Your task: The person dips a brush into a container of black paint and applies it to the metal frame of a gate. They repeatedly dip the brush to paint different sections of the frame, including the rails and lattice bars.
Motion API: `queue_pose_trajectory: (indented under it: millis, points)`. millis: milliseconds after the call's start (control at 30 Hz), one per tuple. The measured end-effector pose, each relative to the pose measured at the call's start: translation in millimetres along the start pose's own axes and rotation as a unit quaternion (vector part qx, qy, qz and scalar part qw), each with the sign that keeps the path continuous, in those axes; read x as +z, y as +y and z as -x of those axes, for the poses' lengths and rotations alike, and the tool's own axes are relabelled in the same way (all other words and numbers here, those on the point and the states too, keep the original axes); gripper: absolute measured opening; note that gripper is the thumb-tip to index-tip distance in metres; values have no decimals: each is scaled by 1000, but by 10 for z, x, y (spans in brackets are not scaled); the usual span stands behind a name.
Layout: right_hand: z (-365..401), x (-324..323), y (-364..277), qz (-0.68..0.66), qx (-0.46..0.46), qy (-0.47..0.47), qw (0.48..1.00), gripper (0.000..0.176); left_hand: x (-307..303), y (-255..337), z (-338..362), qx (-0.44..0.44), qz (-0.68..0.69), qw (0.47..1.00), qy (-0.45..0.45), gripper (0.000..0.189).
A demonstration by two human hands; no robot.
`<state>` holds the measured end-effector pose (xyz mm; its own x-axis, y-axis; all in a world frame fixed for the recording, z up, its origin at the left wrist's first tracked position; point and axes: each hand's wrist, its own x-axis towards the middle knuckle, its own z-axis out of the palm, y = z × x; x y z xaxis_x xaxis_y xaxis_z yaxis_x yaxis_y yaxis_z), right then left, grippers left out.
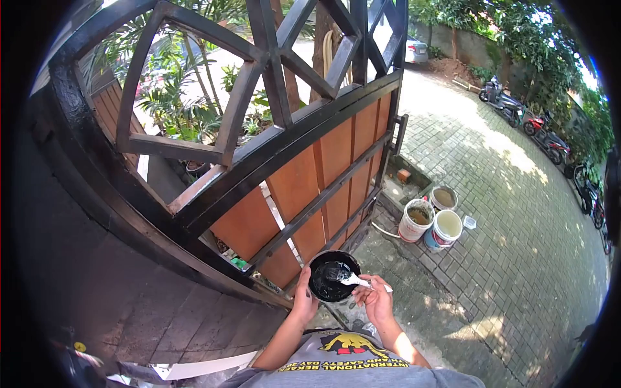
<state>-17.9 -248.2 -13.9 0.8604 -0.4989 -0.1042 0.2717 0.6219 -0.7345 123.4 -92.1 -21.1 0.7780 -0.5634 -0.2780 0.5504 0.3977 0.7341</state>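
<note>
My left hand (304, 296) is wrapped round the left side of a round can (316, 266) with glossy black paint inside. Between the fingers of my right hand (374, 301) is a paintbrush (359, 281) with a white handle. The brush slants down into the can, and its bristle end is dark with paint. Directly beyond the can stands a gate (294, 187) with a black metal frame and brown panels. Neither hand touches the gate. Dark smudges show on my left fingers.
Several buckets stand on the paving to the right: one with murky liquid (414, 223), one with pale liquid (446, 226) and one behind them (444, 196). A small clear container (469, 222) lies beside them. Parked motorcycles (501, 103) line the right edge.
</note>
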Motion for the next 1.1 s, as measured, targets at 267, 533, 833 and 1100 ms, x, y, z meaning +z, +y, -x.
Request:
queue_pose_trajectory:
  millis: [267, 533, 833, 1100]
  points:
    - [-505, 40, -978, 4, 24, -45, 999, 50, 1021, 279, -248, 10, 48, 999, -22, 60]
    - [-1179, 358, -2018, -87, -18, -127, 988, 52, 2022, 898, -482, 105, 66, 989, -85, 47]
    - [-1740, 741, -2542, -202, 4, -111, 973, 50, 2339, 1288, -697, 174, -26, 980, -89, 51]
    - [-1923, 976, -2613, -79, -77, -121, 987, 49, 2387, 1487, -764, 179, -21, 980, -84, 53]
